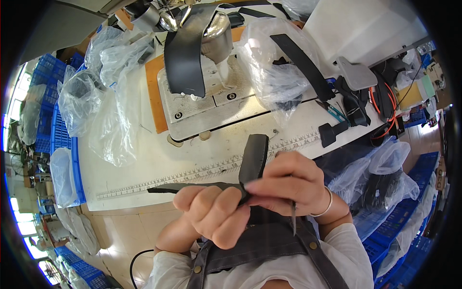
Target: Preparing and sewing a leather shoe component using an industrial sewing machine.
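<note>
A black strip (253, 159), leather-like, is folded between my two hands over the table's front edge. One end stands up; the other runs out leftward past my left knuckles. My left hand (211, 212) is closed round it, fingers curled. My right hand (288, 185) pinches the strip at the bend with thumb and fingertips. From under that hand a thin pointed metal tool (294, 219) sticks down; its other parts are hidden, so I cannot tell its kind. The pinched spot is partly covered by my fingers.
Behind my hands stands a sewing machine (216, 41) with a wide black piece (185, 67) draped over it. Clear plastic bags (113, 120) lie left, more beside a long black strip (303, 67). Teal-handled snips (337, 113) lie right. Blue crates (62, 125) flank the table.
</note>
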`<state>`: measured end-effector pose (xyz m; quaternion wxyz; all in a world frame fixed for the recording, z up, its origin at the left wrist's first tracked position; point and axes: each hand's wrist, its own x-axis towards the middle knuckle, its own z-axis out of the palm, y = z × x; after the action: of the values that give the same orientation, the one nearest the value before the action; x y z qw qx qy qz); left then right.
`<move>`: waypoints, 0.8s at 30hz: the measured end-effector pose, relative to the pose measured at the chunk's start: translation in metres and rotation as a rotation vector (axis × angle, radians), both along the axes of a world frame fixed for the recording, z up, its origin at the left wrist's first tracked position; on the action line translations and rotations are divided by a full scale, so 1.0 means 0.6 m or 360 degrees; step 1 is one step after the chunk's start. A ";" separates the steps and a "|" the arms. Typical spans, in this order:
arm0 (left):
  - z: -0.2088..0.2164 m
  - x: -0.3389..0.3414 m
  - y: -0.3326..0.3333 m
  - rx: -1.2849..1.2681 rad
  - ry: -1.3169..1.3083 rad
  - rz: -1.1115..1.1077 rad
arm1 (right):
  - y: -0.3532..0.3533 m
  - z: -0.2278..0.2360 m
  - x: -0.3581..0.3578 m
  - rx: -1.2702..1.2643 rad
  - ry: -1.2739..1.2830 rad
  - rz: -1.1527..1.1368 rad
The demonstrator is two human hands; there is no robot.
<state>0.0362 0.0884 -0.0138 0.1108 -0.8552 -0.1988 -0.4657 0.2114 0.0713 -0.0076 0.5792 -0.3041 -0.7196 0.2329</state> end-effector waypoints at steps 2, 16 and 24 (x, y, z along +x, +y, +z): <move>-0.007 -0.003 0.003 0.0109 0.0026 -0.0038 | -0.003 -0.012 0.006 0.0154 -0.0186 0.0012; 0.007 -0.016 -0.010 0.0393 0.0187 0.0529 | 0.008 -0.002 0.015 0.0101 -0.0073 -0.0308; 0.017 -0.025 -0.004 0.0211 0.0112 0.0491 | 0.015 -0.023 0.037 0.0425 -0.0091 -0.0254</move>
<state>0.0213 0.0859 -0.0033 0.2440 -0.8211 -0.2924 -0.4252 0.2338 0.0802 -0.0212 0.6104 -0.2871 -0.7340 0.0796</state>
